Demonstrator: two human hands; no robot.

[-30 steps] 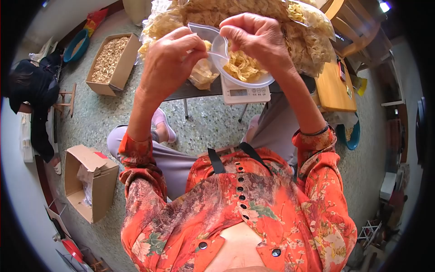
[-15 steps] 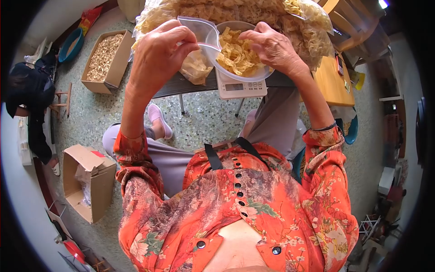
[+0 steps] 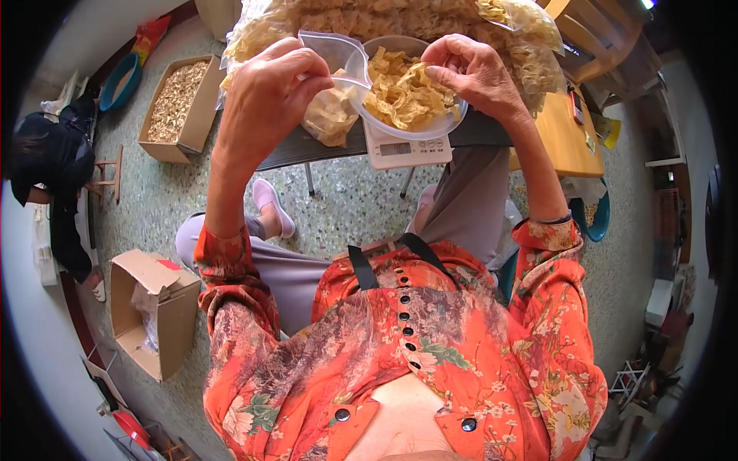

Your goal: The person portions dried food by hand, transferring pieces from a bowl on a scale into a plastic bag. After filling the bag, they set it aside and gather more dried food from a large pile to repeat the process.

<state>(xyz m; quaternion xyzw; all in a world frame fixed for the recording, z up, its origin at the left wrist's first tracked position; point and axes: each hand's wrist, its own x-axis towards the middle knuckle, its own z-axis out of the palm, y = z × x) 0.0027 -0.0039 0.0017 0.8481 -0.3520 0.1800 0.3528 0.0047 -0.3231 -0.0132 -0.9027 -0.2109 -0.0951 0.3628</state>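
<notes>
My left hand pinches the rim of a clear zip bag, which hangs with some yellowish dried flakes in its lower part. Beside it, a round translucent bowl holds curled yellow dried pieces and sits on a white digital scale. Over the bowl's right edge is my right hand, its thumb and fingers closed on a dried piece at the heap's edge. The digits on the scale's display are too small to read.
Large bags of dried pieces lie behind the bowl. A carton of chips and an open carton stand on the floor at left. Another person bends at far left. A wooden stool is at right.
My right hand has shifted slightly up and right over the bowl, and its fingers have drawn together. The bag's mouth has moved slightly. The view has shifted a little.
</notes>
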